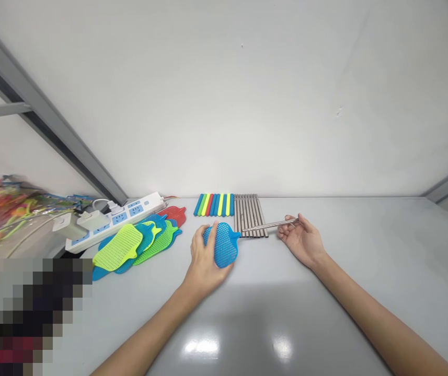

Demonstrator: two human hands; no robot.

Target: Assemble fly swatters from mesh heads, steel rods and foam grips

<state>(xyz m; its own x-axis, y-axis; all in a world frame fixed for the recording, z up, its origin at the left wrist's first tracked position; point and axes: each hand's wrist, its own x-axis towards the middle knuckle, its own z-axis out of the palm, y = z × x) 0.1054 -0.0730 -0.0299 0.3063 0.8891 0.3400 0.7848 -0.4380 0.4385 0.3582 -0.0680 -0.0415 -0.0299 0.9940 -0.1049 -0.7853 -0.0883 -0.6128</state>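
My left hand grips a blue perforated fly swatter head, its short neck pointing right. In my right hand a thin metal rod is pinched near its right end. The rod's left tip lies close to the swatter's neck; whether they touch I cannot tell. Just behind, several metal rods lie side by side on the table. To their left is a row of coloured handle sleeves in blue, green, yellow and red.
On the left lies an overlapping pile of swatter heads, a yellow-green one on top. Behind it runs a white power strip with plugged-in adapters. Clear plastic bags of colourful items are at far left. A wall closes off the grey table.
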